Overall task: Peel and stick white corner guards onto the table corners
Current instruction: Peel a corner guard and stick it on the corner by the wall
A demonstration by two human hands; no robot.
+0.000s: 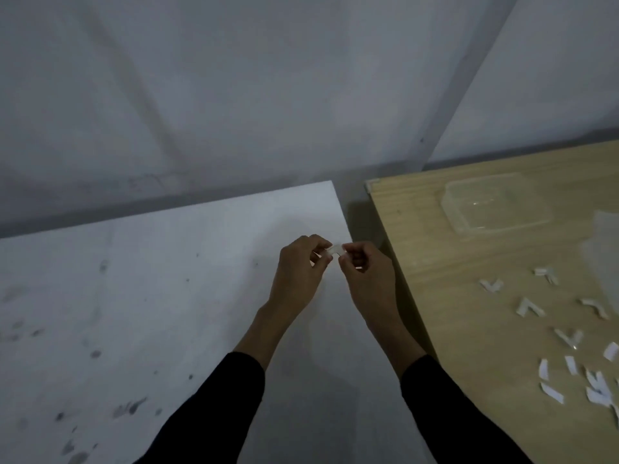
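A dim room with grey walls meeting in a corner behind two surfaces. The white bench (140, 296), smudged with dark marks, sits beside a wooden bench (469, 296), a narrow dark gap between them. Over the white bench near its right edge, the left hand (299, 266) and right hand (366, 272) pinch a small white corner guard (335, 251) between their fingertips, one at each end. On the wooden bench lie a clear plastic container (492, 209) and scattered white corner guards and strips (569, 356)
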